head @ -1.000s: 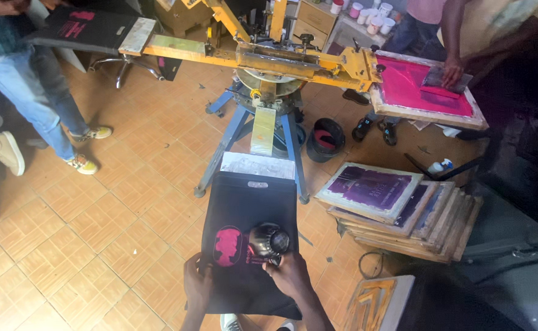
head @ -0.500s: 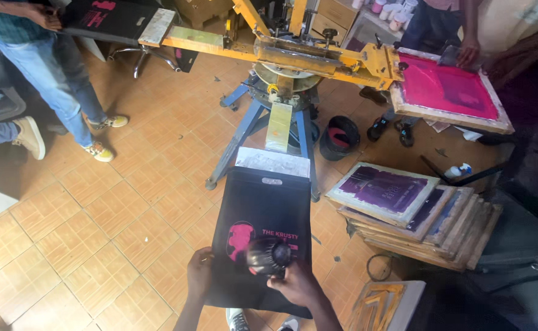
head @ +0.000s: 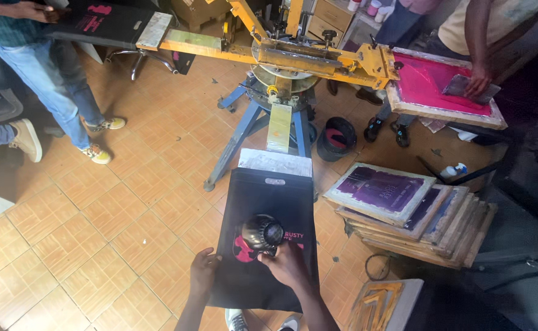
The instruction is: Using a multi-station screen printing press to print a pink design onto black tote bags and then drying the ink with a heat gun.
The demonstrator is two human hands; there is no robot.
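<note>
The right hand [head: 287, 265] is gripping a dryer [head: 261, 233] over the pink print on the black bag [head: 269, 208], the left hand [head: 203, 270] is lying open on its near-left edge, and drying is seemingly under way.

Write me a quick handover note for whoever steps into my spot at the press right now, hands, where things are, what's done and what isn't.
Left hand: flat on the lower left edge of the black bag, pinning it to the platen.
Right hand: gripping the black heat gun, held just above the pink print.
Bag lies flat on the platen of the yellow press; stacked screens sit to the right.
Done: print is on the bag.
Left: whether the ink is dry cannot be told; bag not yet off the platen.
</note>
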